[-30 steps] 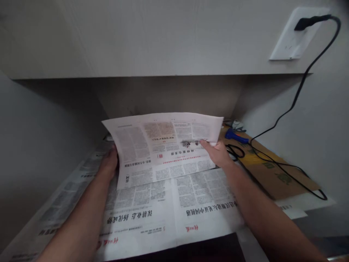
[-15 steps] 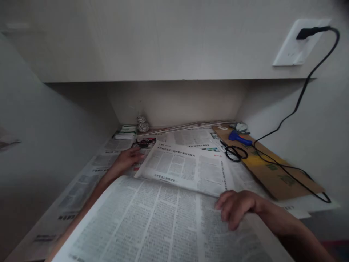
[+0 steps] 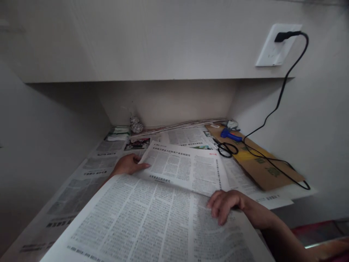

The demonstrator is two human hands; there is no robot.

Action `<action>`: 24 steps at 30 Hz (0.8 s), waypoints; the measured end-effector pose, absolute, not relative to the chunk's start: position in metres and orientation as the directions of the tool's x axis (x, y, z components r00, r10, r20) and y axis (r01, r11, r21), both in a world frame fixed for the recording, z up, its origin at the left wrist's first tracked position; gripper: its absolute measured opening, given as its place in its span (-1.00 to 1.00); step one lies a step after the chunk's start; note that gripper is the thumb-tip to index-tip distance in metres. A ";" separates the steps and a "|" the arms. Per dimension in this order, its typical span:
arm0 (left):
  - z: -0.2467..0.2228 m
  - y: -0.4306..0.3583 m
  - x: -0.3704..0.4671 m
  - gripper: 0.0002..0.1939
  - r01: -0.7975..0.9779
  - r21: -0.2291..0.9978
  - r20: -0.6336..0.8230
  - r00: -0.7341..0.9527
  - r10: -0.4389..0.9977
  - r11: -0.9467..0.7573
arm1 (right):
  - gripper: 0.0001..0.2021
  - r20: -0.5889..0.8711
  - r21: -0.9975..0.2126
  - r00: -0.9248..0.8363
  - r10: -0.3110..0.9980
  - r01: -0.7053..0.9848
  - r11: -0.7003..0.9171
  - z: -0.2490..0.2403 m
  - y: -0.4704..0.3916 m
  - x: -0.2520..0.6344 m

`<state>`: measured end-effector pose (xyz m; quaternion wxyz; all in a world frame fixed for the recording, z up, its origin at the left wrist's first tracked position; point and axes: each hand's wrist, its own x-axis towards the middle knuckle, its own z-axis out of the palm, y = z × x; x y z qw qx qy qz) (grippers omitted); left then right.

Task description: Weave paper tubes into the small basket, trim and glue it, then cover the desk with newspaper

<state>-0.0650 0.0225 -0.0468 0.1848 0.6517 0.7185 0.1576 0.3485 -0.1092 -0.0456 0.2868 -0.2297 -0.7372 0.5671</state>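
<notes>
A printed newspaper [image 3: 141,218] is folded along a crease across its middle, its near half rising toward me. The far half [image 3: 169,165] of the newspaper lies over other sheets. At the left edge, my left hand [image 3: 128,165] is closed on the paper, thumb on top and the other fingers partly hidden. My right hand [image 3: 225,203] is closed on the right side near the crease, its bent fingers over the near half. Its thumb is out of sight.
Newspaper sheets [image 3: 68,196] cover the surface. Thin paper sticks [image 3: 180,126] lie along the back, beside a woven piece [image 3: 135,124]. On cardboard [image 3: 261,167] at right are a blue glue gun [image 3: 231,135] and black-handled scissors [image 3: 227,149]. A black cord [image 3: 280,94] runs to the socket [image 3: 278,45].
My left hand has moved nearer the newspaper's left edge and closed on it, thumb now on top. My right hand keeps its place on the sheet. The view has shifted slightly right.
</notes>
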 end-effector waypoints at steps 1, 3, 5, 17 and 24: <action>-0.046 0.022 -0.065 -0.35 0.878 0.467 -0.090 -0.066 0.994 0.101 | -0.66 0.159 -0.968 -0.731 0.663 0.017 0.250 -0.046 -0.109 0.348; -0.047 0.022 -0.064 -0.38 0.842 0.530 -0.146 -0.024 0.989 0.099 | -0.69 0.148 -0.968 -0.731 0.666 0.030 0.248 -0.046 -0.109 0.348; -0.048 0.021 -0.062 -0.39 0.719 0.693 -0.163 0.073 0.984 0.062 | -0.74 0.139 -0.968 -0.727 0.672 0.044 0.248 -0.047 -0.109 0.347; -0.033 0.014 -0.071 -0.45 0.114 0.986 0.148 -0.241 0.959 -0.124 | -0.87 0.277 -0.894 -0.520 0.808 0.169 0.415 -0.014 -0.107 0.352; -0.026 0.040 -0.089 -0.57 0.221 0.974 0.144 -0.436 0.888 -0.050 | -0.62 0.285 -0.727 -0.453 0.844 0.472 0.499 -0.040 -0.056 0.360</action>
